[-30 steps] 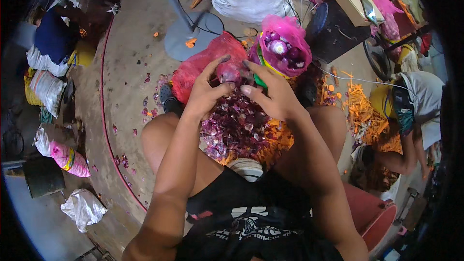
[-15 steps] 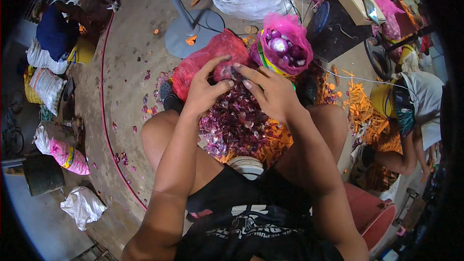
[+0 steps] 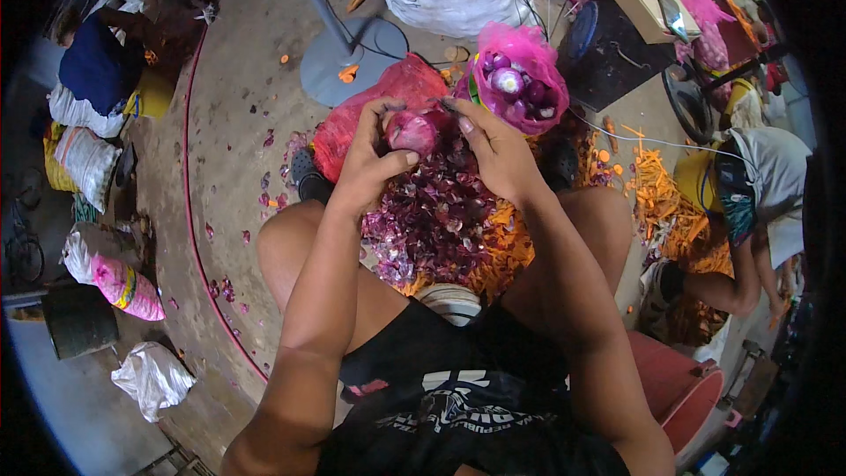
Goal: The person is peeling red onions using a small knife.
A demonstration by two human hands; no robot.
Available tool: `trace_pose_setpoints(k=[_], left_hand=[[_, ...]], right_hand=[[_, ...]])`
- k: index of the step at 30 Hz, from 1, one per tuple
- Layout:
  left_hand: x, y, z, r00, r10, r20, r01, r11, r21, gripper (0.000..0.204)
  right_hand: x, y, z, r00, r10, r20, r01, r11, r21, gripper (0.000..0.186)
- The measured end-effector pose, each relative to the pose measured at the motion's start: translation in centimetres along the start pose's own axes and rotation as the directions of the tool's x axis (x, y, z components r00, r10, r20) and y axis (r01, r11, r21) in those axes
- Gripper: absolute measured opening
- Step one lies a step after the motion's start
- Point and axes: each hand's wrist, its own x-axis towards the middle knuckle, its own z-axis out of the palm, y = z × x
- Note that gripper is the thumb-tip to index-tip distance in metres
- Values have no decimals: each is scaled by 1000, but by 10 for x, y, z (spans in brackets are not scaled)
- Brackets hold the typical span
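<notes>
A red onion (image 3: pixel 411 132) rests in my left hand (image 3: pixel 363 166), its fingers and thumb curled round the side. My right hand (image 3: pixel 500 152) is just right of the onion, thumb and fingertips closed on a dark red piece of onion skin (image 3: pixel 443 118) at the onion's edge. Below both hands lies a heap of purple onion skins (image 3: pixel 432 220), with orange peelings (image 3: pixel 504 256) along its right side. Behind the onion slumps a red mesh sack (image 3: pixel 348 128). Beyond my right hand stands a bucket lined with pink mesh (image 3: pixel 538 51), holding several peeled onions (image 3: pixel 508 81).
A grey stand base (image 3: pixel 322 75) and white sacks (image 3: pixel 449 0) are at the back. A red hose (image 3: pixel 188 150) crosses the floor at left. On the right are a black box (image 3: pixel 617 62), carrot peelings (image 3: pixel 661 194), a red tub (image 3: pixel 674 379) and another person bending (image 3: pixel 762 185).
The onion has turned up into fuller view in my left hand. My right hand has moved slightly right, drawing apart from the left fingers.
</notes>
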Motion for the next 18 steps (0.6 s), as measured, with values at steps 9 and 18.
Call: trace_pose_setpoints(k=[9,18], left_hand=[[-8,3,1,997,-59,57,74,946,-316,84],[-5,-3,7,985,-88,146,24,919,393,89]], right_hand=[[-2,16,4,979,200,46,-199,980,-12,42],[-5,-21,7,943,330,45,-324,878,353,43]])
